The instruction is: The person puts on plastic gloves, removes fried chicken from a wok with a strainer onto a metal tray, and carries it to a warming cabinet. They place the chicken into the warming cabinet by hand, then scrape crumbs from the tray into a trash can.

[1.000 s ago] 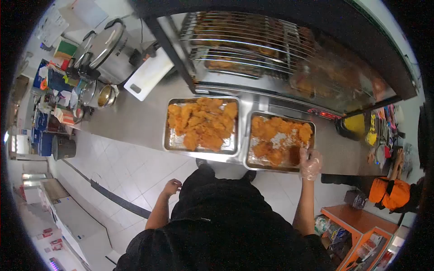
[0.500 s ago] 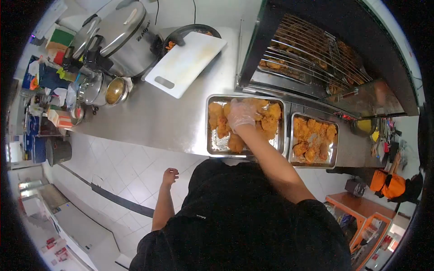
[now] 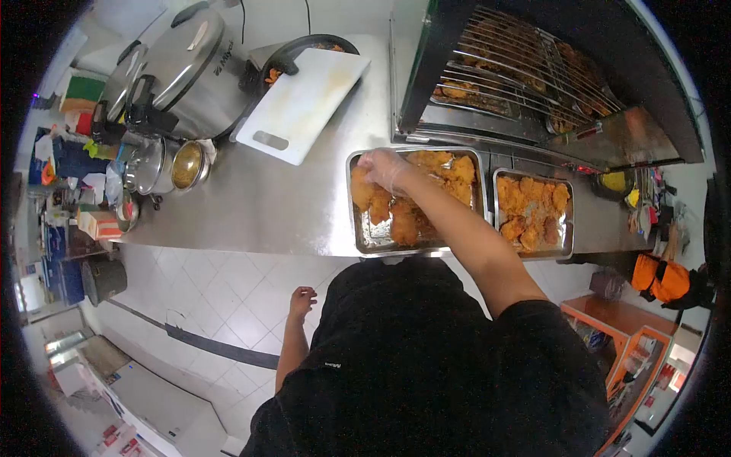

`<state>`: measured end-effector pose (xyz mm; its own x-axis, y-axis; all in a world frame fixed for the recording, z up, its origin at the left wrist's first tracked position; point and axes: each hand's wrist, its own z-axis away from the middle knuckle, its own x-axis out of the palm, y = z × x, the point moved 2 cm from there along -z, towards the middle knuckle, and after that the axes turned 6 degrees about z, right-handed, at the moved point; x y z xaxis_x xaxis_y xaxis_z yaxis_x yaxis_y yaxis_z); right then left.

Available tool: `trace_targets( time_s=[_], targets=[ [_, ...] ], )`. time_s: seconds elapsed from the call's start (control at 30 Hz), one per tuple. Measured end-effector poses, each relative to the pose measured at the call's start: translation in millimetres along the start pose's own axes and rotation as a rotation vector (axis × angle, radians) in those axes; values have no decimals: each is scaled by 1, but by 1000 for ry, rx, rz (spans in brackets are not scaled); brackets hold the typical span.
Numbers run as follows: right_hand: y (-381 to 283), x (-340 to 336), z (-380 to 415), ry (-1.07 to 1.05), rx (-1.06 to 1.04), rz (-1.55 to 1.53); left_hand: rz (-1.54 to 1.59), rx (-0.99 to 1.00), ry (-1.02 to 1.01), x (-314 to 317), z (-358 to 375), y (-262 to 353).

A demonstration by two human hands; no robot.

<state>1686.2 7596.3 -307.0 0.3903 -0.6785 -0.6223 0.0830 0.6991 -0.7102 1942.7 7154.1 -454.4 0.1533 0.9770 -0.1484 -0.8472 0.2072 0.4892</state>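
My right hand, in a clear plastic glove, is over the upper left part of a metal tray of fried pieces. Its fingers are bent down onto a golden fried piece. More fried pieces lie in the same tray, with bare metal showing between some of them. To the right stands a second tray with several fried pieces. My left hand hangs low over the tiled floor, its fingers curled; whether anything is in them is too small to tell.
A white cutting board lies across a black pan on the steel counter. Large pressure cookers and a metal bowl stand left. A warming cabinet with racks is behind the trays.
My right hand has moved left across the tray to its upper left corner. My left hand still hangs low, its fingers curled. The whole view has shifted slightly.
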Motion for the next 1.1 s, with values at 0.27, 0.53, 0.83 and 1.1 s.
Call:
trace_targets(
  time_s=[0.27,0.53,0.83,1.1],
  targets=[
    [-42,-75,120,78,38,520,35,-23,89,-10,22,-7],
    [33,-41,149,26,-42,648,46,-60,56,-30,17,-33],
    [-9,-50,123,101,-105,545,-62,26,68,-27,16,7],
    [24,-10,47,178,126,604,-56,73,66,-18,10,24]
  ],
)
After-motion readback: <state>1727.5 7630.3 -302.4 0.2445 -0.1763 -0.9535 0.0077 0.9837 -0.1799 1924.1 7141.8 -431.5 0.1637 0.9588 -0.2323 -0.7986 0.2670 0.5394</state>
